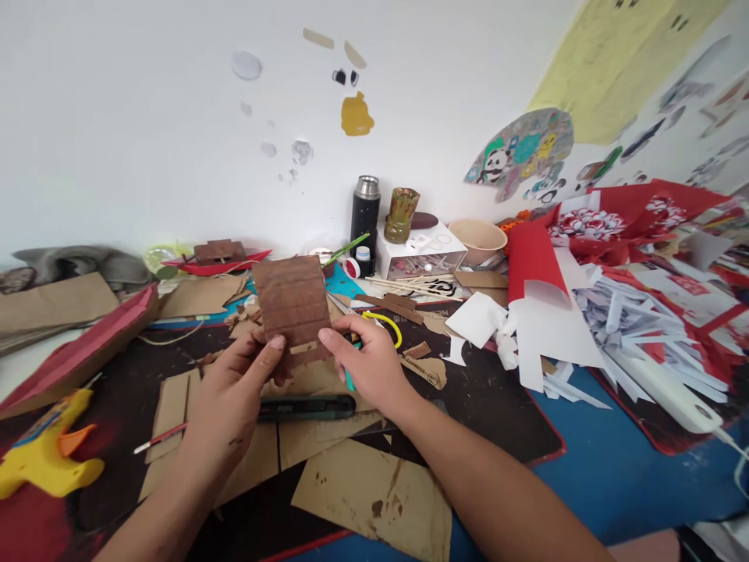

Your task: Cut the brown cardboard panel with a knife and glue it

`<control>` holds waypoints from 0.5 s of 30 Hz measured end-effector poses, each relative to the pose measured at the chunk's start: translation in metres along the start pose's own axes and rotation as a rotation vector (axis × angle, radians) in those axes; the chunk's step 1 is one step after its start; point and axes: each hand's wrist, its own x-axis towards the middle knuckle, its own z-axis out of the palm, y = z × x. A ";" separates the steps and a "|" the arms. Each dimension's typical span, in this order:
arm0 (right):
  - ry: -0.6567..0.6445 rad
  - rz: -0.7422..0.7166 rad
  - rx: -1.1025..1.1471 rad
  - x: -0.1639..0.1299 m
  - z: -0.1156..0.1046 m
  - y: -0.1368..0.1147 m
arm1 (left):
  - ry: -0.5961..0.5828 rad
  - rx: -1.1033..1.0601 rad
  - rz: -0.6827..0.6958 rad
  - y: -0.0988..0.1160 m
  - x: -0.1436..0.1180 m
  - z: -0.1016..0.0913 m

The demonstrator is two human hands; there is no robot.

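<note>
A brown-painted cardboard piece [292,295], roughly square with a crease near its lower edge, is raised in front of me. My left hand [237,382] pinches its lower left corner between thumb and fingers. At the lower right edge, the thumb and fingers of my right hand [371,359] close on it too. Behind my right hand show a yellow loop handle [398,332] and a teal part [349,378], perhaps of scissors; whether that hand also holds them I cannot tell. Below the piece lies a black utility knife [316,407] on cut cardboard [380,492].
A yellow glue gun [50,453] lies at left beside a red-lined cardboard boat [87,343]. Toward the wall stand a small red boat [219,261], a black flask [366,211], a white box [418,254] and a bowl [477,238]. White paper strips [637,320] heap at right.
</note>
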 end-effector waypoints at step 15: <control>-0.025 -0.015 -0.030 0.000 -0.002 0.005 | 0.080 -0.099 0.058 0.009 -0.001 0.004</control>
